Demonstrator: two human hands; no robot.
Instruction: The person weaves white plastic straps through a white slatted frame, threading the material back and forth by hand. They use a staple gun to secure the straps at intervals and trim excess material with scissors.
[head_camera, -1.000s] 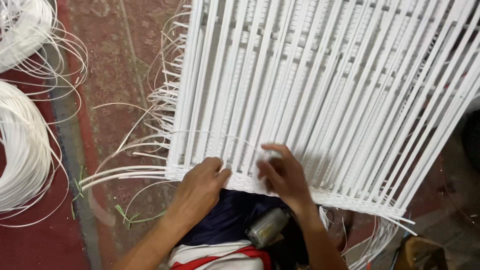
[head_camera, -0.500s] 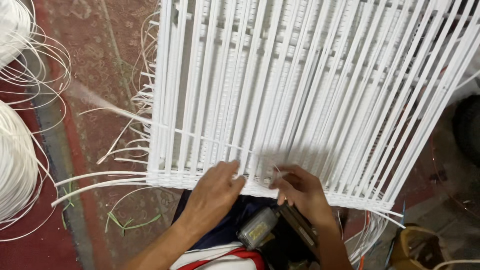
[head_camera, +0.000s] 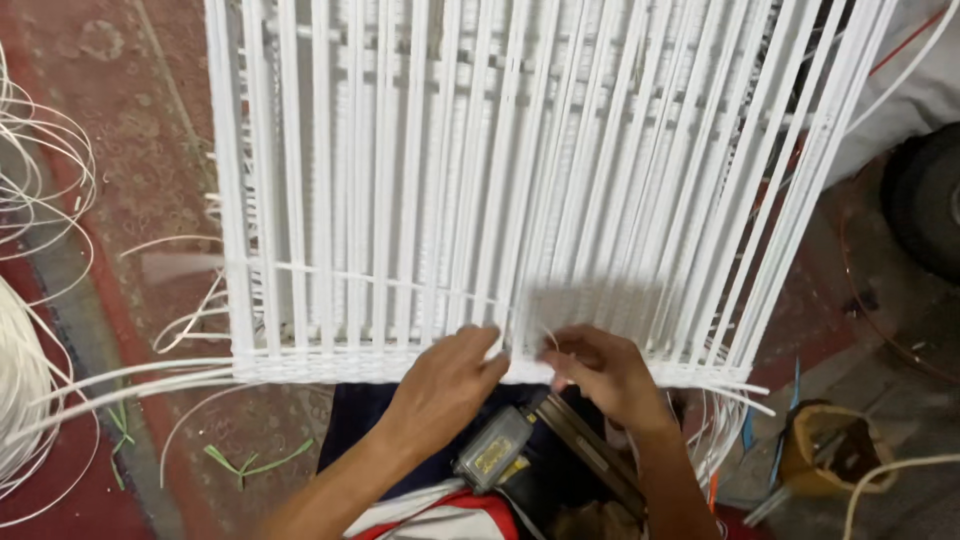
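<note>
at the frame's near edge, the right hand (head_camera: 605, 370) pinches a thin white strand (head_camera: 400, 283) running leftward across the upright slats (head_camera: 520, 180); the left hand (head_camera: 445, 385) presses beside it, fingers together.

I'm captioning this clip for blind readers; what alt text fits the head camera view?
Two bare hands, the left hand and right hand, pinch a thin white strand at the woven bottom edge of a frame of upright white plastic strips. A black and yellow power tool lies in the lap below, over red patterned floor.
</note>
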